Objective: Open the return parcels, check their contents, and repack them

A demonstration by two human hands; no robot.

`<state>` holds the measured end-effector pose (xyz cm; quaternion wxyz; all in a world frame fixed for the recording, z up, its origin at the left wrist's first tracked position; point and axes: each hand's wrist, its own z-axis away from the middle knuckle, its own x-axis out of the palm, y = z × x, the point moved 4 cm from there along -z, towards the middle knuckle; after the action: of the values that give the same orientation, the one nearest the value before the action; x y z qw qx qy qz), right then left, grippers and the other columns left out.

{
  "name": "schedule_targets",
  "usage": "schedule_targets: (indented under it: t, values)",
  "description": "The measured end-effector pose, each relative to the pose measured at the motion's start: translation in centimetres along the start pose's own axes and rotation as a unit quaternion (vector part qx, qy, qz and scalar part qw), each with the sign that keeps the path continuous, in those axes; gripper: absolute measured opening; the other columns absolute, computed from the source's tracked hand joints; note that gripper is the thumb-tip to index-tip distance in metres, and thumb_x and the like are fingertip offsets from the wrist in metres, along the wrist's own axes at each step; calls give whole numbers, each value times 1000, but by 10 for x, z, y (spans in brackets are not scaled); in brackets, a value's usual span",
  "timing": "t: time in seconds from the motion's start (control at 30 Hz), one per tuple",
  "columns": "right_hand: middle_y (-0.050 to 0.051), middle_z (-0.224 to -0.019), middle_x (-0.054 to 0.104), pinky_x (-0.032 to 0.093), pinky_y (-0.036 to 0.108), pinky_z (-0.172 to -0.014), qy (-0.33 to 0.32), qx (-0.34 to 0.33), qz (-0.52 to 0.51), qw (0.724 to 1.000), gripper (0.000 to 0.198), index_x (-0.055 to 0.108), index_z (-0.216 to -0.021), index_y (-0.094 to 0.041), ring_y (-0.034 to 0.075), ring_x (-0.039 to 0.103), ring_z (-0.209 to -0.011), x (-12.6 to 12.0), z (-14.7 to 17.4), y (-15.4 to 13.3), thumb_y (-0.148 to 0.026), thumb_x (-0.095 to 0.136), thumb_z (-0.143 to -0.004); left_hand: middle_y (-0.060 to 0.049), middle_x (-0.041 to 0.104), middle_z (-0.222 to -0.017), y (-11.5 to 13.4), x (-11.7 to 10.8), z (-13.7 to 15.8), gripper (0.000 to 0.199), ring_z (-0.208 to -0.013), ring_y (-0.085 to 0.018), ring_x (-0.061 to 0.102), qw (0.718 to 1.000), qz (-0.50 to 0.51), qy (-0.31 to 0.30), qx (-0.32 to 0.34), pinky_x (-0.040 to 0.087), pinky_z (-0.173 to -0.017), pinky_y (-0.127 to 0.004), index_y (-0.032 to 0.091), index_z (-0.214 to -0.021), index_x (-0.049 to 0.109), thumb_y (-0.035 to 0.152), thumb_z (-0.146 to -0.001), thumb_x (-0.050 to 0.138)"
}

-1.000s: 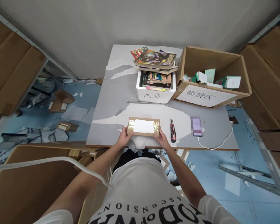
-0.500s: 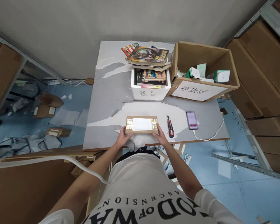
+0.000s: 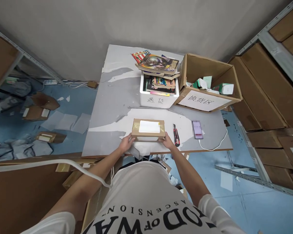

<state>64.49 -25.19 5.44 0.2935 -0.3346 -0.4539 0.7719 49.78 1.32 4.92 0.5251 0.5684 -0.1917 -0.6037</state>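
Parcel [image 3: 148,126] between left hand [image 3: 126,143] and right hand [image 3: 167,141], near the front edge of the surface [image 3: 112,97]; utility knife [image 3: 176,136] to its right, phone [image 3: 197,130] farther right. Behind: tub [image 3: 158,102] holding books [image 3: 162,82]; at the tub's right, carton [image 3: 230,101] containing small boxes [image 3: 227,88].

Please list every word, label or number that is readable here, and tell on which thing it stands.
"退货" on the white bin.
"换货区" on the paper sign of the cardboard box.
"ASCENSION" and, partly cut off, "OD OF WA", upside down on the white shirt.
Too small or blurred to read: magazine covers, label on the parcel, phone screen.
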Motion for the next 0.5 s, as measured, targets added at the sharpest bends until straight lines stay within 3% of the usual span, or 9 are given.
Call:
schedule_targets:
  t: [0.13,0.23,0.33,0.5]
  values:
    - [4,-106,62,47,37,-87,-37,-5,-59,998,42,47,-95,-23,21,58,-103,-6,7,-13,-46,67,-66,-10,71,-105,19,-12,7,50,-92,-26,65,997,-20,70,-17,47,-82,-34,16,-114,65,50,-86,42]
    - [2,-88,63,47,34,-78,-4,34,17,999,37,44,-83,-24,19,60,-84,-6,14,-13,-57,58,-73,-11,73,-97,28,-15,6,50,-88,-26,64,994,-53,91,-40,46,-78,-33,15,-100,71,53,-87,40]
    - [-1,-74,59,44,32,-71,40,77,110,990,38,43,-74,-24,18,56,-73,-1,20,-8,-61,51,-77,-11,73,-87,28,-10,4,50,-82,-26,64,990,-94,78,-65,44,-73,-32,17,-86,73,54,-86,41]
    - [1,-71,59,43,33,-68,81,110,137,981,37,42,-71,-25,19,54,-71,5,23,0,-61,50,-77,-11,73,-86,17,-2,2,45,-81,-25,63,990,-93,52,-87,43,-71,-31,18,-80,72,53,-85,43]
